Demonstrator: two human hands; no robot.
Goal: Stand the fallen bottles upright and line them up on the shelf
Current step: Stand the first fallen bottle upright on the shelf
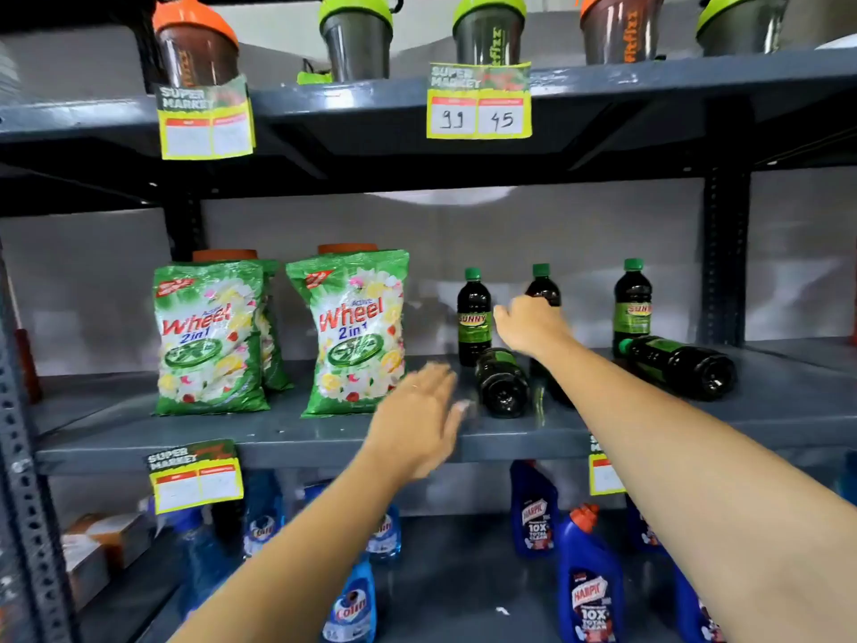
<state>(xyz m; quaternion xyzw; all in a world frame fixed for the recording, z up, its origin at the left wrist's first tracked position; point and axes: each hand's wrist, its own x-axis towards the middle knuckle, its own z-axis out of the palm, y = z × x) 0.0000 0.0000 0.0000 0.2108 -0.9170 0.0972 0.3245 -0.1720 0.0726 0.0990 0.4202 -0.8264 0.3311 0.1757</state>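
Dark bottles with green caps stand on the grey middle shelf. One upright bottle is at the left and another upright bottle at the right. Between them stands a middle bottle; my right hand covers its body with the thumb out to the left, and the fingers' hold is hidden. A fallen bottle lies with its base toward me. My left hand, open and blurred, has its fingertips just left of that base. A second fallen bottle lies at the right, cap pointing left.
Two green detergent bags stand on the left half of the shelf. Shaker cups line the shelf above, with price tags hanging from its edge. Blue cleaner bottles fill the shelf below. A shelf post stands at the right.
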